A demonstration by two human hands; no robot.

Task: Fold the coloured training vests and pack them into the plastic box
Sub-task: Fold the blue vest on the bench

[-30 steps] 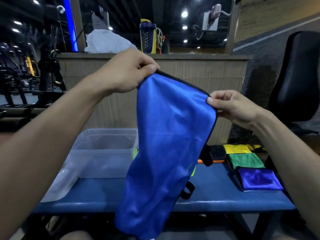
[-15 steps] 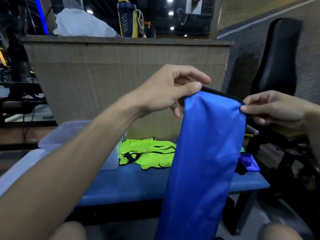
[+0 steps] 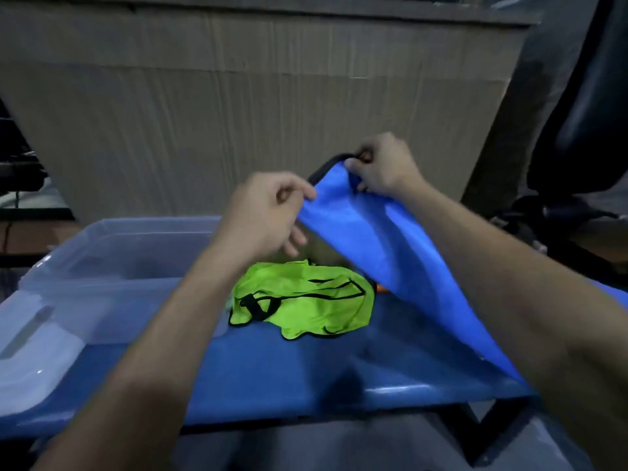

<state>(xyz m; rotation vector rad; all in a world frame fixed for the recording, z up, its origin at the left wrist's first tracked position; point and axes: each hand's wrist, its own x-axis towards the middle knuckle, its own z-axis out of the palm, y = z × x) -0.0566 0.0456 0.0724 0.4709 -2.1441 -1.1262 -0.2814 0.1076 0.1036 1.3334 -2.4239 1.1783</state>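
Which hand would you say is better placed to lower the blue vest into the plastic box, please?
Probably the left hand: it pinches the blue vest nearest the plastic box, whereas the right hand holds the farther corner.

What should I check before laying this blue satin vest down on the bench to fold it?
1. Left hand pinching the blue satin vest at its top edge: ok.
2. Right hand gripping the vest's black-trimmed corner: ok.
3. Bare space on the blue padded bench in front: ok.
4. Crumpled neon-green mesh vest out of the way: not ok, it lies under the hanging cloth.
5. Clear plastic box open and within reach: ok.
6. Vest's lower edge flat: cannot tell, hidden by the right forearm.
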